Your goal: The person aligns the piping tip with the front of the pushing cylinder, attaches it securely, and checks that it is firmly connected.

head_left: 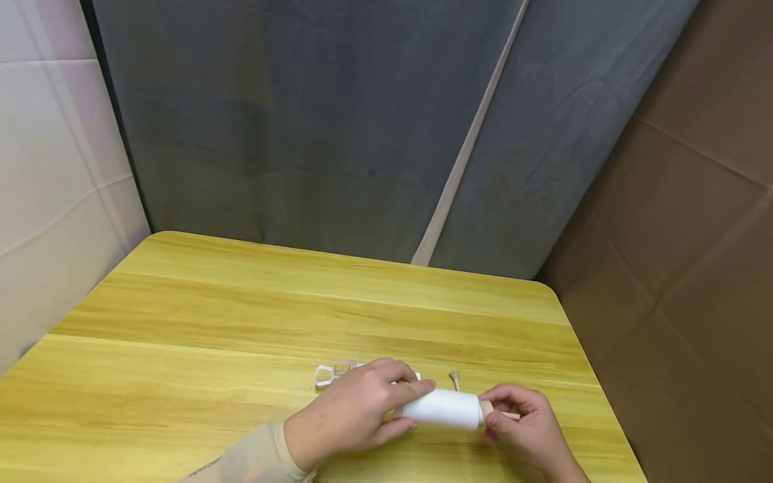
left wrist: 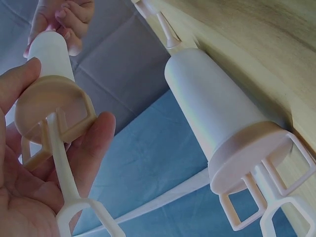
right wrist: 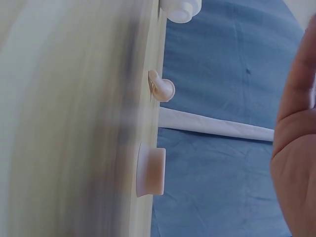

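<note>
My left hand (head_left: 362,406) grips a large toy syringe with a white barrel (head_left: 447,408). In the left wrist view its beige flange (left wrist: 37,106) with two loop grips lies in the palm, and a white plunger handle (left wrist: 64,182) sticks out of it. My right hand (head_left: 525,422) pinches a beige nozzle piece (head_left: 486,408) at the barrel's far end, and a thin beige stem (head_left: 510,416) shows between its fingers. The right wrist view catches just the edge of the right hand (right wrist: 298,143).
A second, similar syringe (left wrist: 212,98) lies on the wooden table (head_left: 211,315) behind my left hand. Beyond the held barrel is a small flared beige piece (head_left: 455,380). A beige ring-like piece (right wrist: 150,170) shows in the right wrist view. Cloth walls (head_left: 332,134) border the table.
</note>
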`<state>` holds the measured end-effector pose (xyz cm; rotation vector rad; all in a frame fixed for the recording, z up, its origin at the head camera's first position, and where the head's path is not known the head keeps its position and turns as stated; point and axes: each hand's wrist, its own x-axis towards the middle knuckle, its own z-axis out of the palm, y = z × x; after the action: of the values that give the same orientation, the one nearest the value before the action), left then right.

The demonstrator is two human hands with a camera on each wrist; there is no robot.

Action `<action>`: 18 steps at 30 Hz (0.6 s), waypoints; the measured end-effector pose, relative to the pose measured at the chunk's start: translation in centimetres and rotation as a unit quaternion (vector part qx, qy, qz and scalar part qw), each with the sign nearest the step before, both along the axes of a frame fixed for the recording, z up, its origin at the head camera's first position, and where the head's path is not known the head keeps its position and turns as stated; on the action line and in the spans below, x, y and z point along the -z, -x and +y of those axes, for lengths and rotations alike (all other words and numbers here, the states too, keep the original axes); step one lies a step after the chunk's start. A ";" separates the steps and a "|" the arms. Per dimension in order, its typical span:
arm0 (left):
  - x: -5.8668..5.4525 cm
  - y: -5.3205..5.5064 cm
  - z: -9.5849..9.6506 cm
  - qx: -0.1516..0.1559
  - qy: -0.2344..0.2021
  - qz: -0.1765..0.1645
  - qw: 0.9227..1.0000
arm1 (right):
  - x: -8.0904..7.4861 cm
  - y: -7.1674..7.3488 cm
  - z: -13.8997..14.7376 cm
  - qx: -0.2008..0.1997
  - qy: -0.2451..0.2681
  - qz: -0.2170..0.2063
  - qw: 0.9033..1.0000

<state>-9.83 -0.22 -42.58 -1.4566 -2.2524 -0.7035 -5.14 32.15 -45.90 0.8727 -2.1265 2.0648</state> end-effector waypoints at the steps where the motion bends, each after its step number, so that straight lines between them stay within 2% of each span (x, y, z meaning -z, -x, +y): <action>1: 0.0 0.0 0.0 0.000 0.000 0.000 1.000 | 0.1 0.0 0.0 0.002 0.001 0.010 1.000; 5: -0.1 0.0 0.0 0.002 -0.001 -0.001 1.000 | 0.6 0.3 0.1 -0.009 0.026 0.071 0.997; 9: -0.1 0.0 0.0 0.004 -0.001 -0.009 1.000 | 1.0 0.5 0.3 -0.025 0.045 0.109 0.993; 14: -0.3 0.2 -0.1 0.008 0.004 -0.017 1.000 | 0.9 0.4 0.5 -0.041 0.021 0.109 0.993; 18: -0.2 0.3 -0.2 0.009 0.001 -0.014 1.000 | 0.5 0.1 0.6 -0.026 -0.008 0.086 0.996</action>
<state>-10.09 -0.47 -42.34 -1.4796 -2.2649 -0.7315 -5.21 32.72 -46.38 1.0770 -2.0536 1.9202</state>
